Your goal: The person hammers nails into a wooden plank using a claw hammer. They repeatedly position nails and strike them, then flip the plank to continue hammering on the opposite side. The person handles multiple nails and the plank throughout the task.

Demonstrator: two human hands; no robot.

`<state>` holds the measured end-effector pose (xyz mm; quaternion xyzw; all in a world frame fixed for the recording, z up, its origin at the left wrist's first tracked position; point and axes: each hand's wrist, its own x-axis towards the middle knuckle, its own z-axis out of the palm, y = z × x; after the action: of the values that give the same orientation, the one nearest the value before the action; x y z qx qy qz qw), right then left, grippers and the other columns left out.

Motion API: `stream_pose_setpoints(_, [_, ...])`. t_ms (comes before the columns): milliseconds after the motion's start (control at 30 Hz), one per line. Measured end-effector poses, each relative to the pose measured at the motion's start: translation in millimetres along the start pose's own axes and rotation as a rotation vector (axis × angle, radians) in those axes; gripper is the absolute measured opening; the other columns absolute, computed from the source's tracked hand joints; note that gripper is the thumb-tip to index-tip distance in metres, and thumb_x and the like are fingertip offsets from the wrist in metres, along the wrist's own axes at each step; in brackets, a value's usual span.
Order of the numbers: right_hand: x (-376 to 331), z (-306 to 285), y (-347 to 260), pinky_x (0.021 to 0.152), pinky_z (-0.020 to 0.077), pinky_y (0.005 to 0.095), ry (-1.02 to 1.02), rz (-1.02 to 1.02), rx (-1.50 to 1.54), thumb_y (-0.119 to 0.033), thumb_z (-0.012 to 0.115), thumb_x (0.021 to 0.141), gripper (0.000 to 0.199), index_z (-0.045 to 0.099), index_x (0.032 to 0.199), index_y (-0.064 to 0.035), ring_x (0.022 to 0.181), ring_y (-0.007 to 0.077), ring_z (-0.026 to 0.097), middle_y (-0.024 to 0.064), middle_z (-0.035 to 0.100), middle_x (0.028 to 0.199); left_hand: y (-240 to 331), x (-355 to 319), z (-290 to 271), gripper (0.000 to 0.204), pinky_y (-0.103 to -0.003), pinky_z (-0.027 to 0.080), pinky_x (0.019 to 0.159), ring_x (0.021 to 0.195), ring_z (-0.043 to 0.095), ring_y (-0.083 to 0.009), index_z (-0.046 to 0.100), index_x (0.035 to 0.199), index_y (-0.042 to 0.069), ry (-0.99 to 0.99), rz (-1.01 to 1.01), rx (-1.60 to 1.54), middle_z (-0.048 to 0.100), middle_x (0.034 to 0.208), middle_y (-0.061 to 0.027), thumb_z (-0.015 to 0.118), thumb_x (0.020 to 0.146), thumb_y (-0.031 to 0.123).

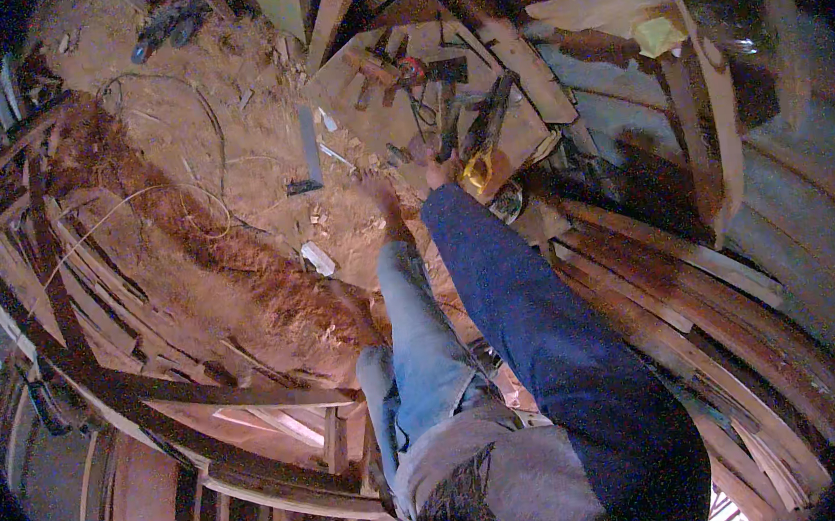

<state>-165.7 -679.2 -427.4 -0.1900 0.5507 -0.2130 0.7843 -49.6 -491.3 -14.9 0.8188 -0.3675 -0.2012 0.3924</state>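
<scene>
My right arm, in a dark blue sleeve, stretches forward to a low board [525, 128] with tools on it. My right hand [440, 171] is at the near end of a dark, long tool [447, 122]; its fingers are too dim and small to show whether they close round it. Just right of the hand lies a yellow looped handle [477, 170], like a handsaw's. A dark long tool [497, 112] slants beyond it. Farther off are a wooden tool like a plane [374, 67] and a small red round thing [411, 69]. My left hand is not in view.
My bare foot [381, 199] stands left of the hand on sawdust-covered ground. Near it lie a grey flat strip [310, 142] and a white block [318, 259]. Long planks [685, 325] are stacked at right; timber frames [223, 435] stand at left. A cable [215, 119] curves across the ground.
</scene>
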Motion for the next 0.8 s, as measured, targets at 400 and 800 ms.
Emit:
stream_pose_setpoints(400, [28,-16,11,0.085,0.0508,0.0426,0.152,-0.283,-0.965,-0.029,0.066,0.089,0.043,0.057,0.120,-0.0005,0.094,0.0318,0.063,0.0186,0.063,0.113,-35,33,54,0.039,-0.050,0.039,0.085,0.099,0.051,-0.0397,0.057,0.111,-0.003,-0.166,-0.115,-0.014,0.057,0.111,-0.0239,0.056,0.089,0.030])
stream_pose_setpoints(800, [123,-117,2,0.088,0.0470,0.0368,0.371,-0.311,-0.772,-0.024,0.066,0.087,0.047,0.053,0.123,0.0027,0.097,0.0257,0.058,0.0157,0.060,0.110,-66,39,80,0.036,-0.046,0.046,0.080,0.093,0.058,-0.0376,0.061,0.110,0.000,-0.230,-0.211,0.005,0.061,0.106,-0.0224,0.059,0.088,0.028])
